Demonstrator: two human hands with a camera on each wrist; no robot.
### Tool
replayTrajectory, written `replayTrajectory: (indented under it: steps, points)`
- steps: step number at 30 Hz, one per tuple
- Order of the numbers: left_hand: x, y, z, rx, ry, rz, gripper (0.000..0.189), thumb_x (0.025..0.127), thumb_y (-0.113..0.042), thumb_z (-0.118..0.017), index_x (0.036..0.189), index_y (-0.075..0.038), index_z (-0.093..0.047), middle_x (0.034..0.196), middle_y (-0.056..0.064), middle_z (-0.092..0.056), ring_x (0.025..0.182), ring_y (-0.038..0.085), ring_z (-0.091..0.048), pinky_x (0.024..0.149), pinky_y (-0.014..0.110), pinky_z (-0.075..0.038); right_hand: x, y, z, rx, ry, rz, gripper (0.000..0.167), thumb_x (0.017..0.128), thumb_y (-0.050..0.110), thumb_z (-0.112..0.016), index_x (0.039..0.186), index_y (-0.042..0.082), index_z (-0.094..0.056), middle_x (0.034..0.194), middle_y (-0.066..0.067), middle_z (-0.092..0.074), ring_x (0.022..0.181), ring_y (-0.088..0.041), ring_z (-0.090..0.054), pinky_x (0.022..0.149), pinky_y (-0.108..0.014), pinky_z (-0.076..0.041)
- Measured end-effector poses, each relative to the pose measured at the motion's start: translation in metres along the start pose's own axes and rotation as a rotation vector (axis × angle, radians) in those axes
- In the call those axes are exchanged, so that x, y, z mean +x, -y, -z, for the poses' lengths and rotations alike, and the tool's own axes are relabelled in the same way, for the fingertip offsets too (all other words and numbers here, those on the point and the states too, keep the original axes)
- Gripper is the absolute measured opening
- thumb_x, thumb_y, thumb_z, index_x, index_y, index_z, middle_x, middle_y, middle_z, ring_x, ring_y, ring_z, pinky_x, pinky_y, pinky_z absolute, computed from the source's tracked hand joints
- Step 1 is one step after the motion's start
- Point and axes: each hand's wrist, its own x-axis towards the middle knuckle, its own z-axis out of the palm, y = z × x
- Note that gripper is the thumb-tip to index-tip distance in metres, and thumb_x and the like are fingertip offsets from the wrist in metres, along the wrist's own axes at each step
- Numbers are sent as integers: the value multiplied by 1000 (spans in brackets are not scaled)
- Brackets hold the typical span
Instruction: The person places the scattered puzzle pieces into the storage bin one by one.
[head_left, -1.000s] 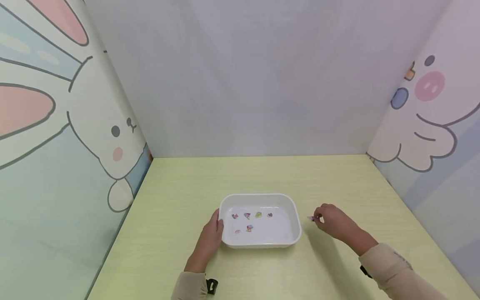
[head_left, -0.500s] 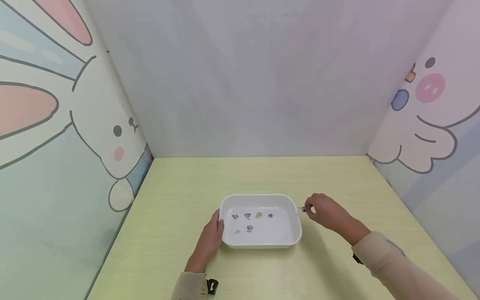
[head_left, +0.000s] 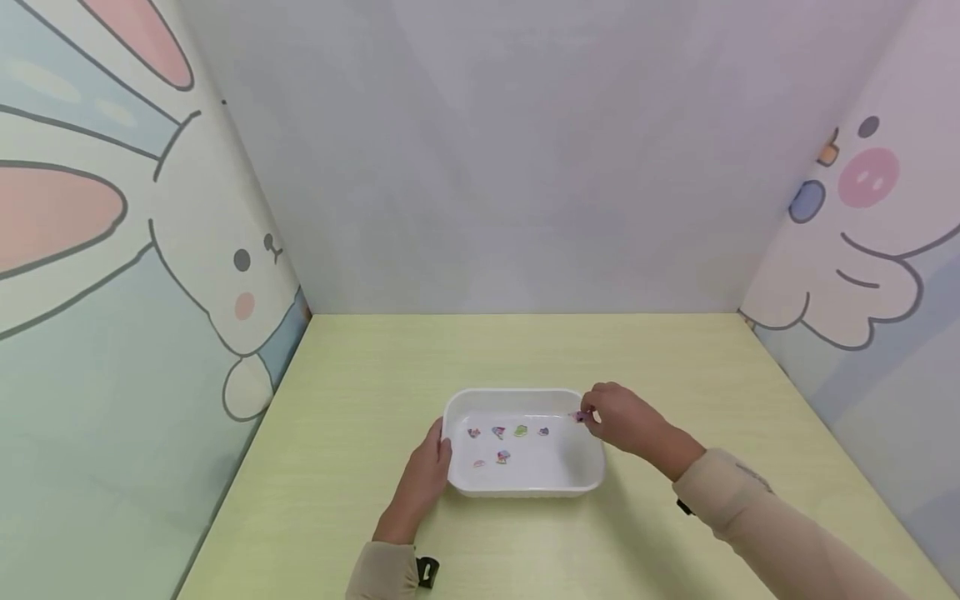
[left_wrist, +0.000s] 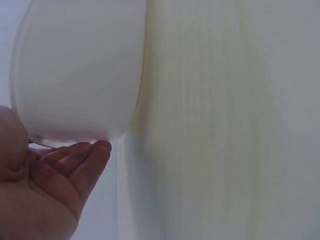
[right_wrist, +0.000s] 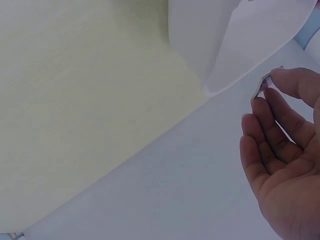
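Note:
A white rectangular tray with rounded corners sits on the table. My left hand grips its left end, thumb at the rim and fingers against the outer wall. Between thumb and fingertips my right hand pinches a small flat colourful piece, thin and pale-edged. That hand is over the tray's back right corner. Inside lie several small colourful pieces: a green one, a purplish one and others toward the left, such as a red-and-blue one.
The pale yellow-green table ends at a plain grey wall. A side wall with a cartoon rabbit stands at the left, and one with a pink-cheeked cartoon figure at the right.
My right hand has moved left, from beside the tray to over its right end, carrying the small piece. My left hand keeps its hold on the tray.

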Motion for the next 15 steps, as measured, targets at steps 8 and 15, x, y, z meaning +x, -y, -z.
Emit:
replayTrajectory:
  steps: [8,15]
  points:
    - [0,1,1,6,3,-12,46,104,-11,-41,147,3,-35,141,24,-47,129,39,-44,105,55,-35,17,17,-11,33,84,27,8,84,3,-72,82,9,-68,76,3,-55,71,-14,-49,62,-29,-48]
    - [1,2,1,9,5,-6,46,104,-12,-42,147,2,-35,141,24,-47,128,39,-45,105,55,-35,31,25,-26,51,159,11,12,84,5,-73,78,11,-65,72,5,-50,68,-13,-45,61,-28,-45]
